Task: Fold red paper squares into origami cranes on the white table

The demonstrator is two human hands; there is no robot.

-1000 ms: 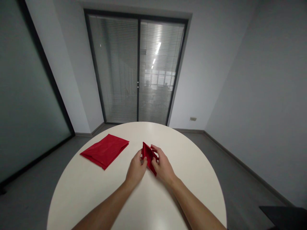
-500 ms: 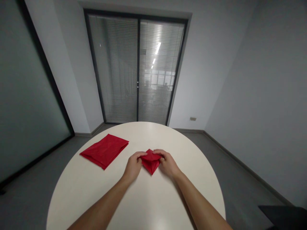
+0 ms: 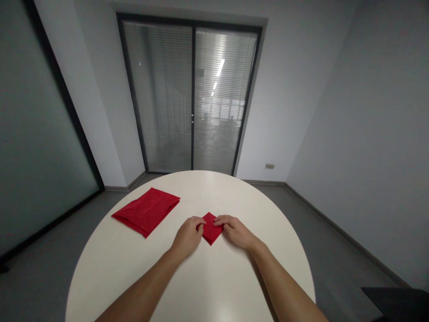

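A small folded red paper lies flat on the round white table, shaped like a diamond with one corner pointing toward me. My left hand grips its left corner, thumb and fingers closed over the edge. On the opposite side my right hand has its fingers laid on top of the right corner, with the thumb tucked low at the edge. The fingers of both hands cover the side corners. Farther left rests a larger folded stack of red paper, touched by neither hand.
The round white table fills the space before me, its curved edge on both sides. Behind it stand glass doors with blinds. A dark object, perhaps part of a chair, shows at the lower right.
The raised, open flap of the small red paper has come down, and the diamond is now flat. Both hands have shifted slightly nearer to me, with fingers lower on the paper.
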